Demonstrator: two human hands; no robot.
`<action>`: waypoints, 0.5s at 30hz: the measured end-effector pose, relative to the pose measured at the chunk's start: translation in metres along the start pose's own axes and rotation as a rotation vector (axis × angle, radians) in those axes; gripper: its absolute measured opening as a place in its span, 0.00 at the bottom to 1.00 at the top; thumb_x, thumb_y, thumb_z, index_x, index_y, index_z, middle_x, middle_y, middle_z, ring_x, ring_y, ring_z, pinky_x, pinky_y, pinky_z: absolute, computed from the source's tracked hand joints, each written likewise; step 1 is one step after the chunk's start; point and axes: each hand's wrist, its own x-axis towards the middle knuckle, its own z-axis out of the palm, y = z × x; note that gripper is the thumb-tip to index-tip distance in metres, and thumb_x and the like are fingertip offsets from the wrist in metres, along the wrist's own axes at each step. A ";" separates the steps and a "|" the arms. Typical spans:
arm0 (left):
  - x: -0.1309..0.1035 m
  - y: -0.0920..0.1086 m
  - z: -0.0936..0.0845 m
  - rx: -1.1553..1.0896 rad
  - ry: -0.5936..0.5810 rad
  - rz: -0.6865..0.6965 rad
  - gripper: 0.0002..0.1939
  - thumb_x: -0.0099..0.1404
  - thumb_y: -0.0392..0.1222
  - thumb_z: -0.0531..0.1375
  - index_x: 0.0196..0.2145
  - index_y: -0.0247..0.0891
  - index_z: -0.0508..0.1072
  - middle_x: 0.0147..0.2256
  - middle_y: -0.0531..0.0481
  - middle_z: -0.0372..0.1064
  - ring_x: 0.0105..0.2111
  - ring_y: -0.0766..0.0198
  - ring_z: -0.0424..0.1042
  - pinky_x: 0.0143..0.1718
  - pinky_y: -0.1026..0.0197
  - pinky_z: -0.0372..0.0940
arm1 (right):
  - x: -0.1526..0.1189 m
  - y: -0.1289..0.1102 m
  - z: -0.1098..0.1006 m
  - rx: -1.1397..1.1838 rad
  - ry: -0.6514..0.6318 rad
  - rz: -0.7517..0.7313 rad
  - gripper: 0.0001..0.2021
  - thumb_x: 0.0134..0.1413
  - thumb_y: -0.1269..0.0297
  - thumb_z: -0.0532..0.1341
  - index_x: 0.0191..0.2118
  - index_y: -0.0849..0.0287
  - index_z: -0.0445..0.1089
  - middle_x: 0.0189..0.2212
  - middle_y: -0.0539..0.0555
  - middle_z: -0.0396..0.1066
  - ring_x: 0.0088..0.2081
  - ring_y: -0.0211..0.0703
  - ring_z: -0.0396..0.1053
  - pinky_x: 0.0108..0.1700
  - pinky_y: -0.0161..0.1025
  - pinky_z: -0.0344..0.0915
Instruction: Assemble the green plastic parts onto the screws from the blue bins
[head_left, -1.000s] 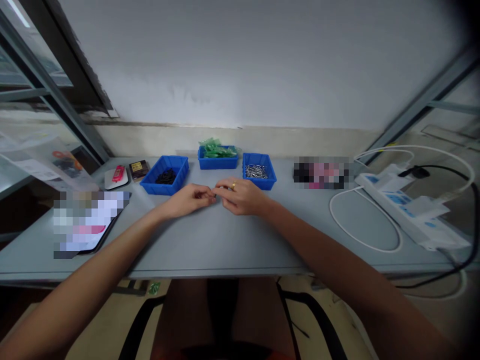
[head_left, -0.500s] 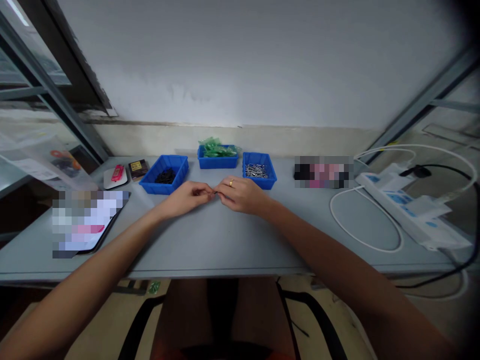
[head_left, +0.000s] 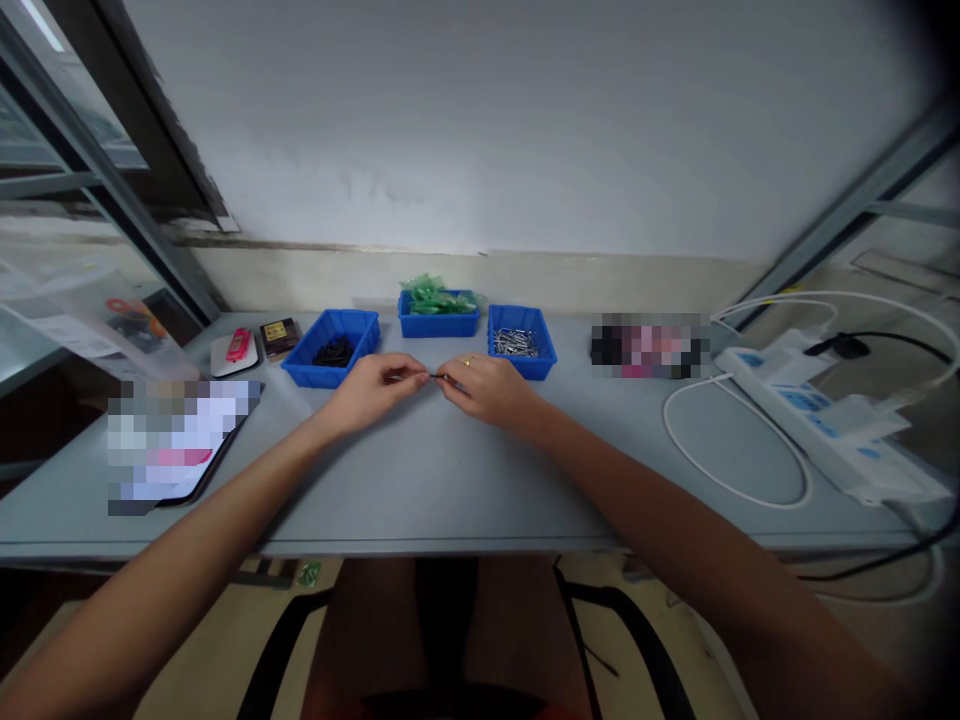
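My left hand (head_left: pixel 381 388) and my right hand (head_left: pixel 486 386) meet fingertip to fingertip above the middle of the table. Pinched between them is a small thin dark piece (head_left: pixel 436 376), too small to name; each hand grips one end. A ring shows on the right hand. Behind the left hand stands a blue bin (head_left: pixel 300 374) with small black parts (head_left: pixel 334 350). Another blue bin (head_left: pixel 541 366), holding shiny metal pins or screws (head_left: pixel 516 343), is just beyond the right hand. Between these, farther back, a blue bin (head_left: pixel 439 325) holds green plastic packets (head_left: pixel 435 298).
On the left lie a phone (head_left: pixel 184 450), a pink item (head_left: pixel 238 345) on a white pad, a small dark box (head_left: pixel 279 338) and a clear plastic container (head_left: pixel 90 310). At right are a blurred-out object (head_left: pixel 649 346), a white power strip (head_left: pixel 825 420) and looping cables (head_left: pixel 735 497).
The fingertips have drawn slightly apart, so more of the thin dark piece shows between them. The whole view has shifted a little.
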 end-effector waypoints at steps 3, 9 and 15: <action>0.000 -0.001 0.000 -0.005 -0.011 -0.009 0.12 0.60 0.47 0.56 0.31 0.35 0.74 0.31 0.50 0.73 0.32 0.65 0.70 0.36 0.64 0.65 | 0.000 -0.001 -0.001 0.014 -0.013 0.013 0.11 0.60 0.63 0.50 0.34 0.60 0.68 0.27 0.51 0.69 0.31 0.37 0.64 0.32 0.35 0.52; 0.000 -0.002 0.001 -0.079 -0.032 -0.051 0.12 0.60 0.46 0.57 0.31 0.34 0.74 0.31 0.49 0.73 0.32 0.65 0.71 0.36 0.63 0.66 | 0.000 -0.001 -0.001 0.014 -0.009 0.013 0.12 0.61 0.63 0.50 0.35 0.60 0.68 0.28 0.52 0.70 0.32 0.38 0.65 0.33 0.35 0.52; 0.000 -0.003 0.003 -0.126 0.028 -0.091 0.12 0.59 0.46 0.57 0.32 0.34 0.73 0.31 0.48 0.72 0.31 0.64 0.72 0.38 0.60 0.67 | 0.000 -0.001 -0.002 0.036 -0.012 0.030 0.10 0.59 0.65 0.50 0.36 0.60 0.68 0.29 0.52 0.70 0.33 0.38 0.65 0.34 0.35 0.54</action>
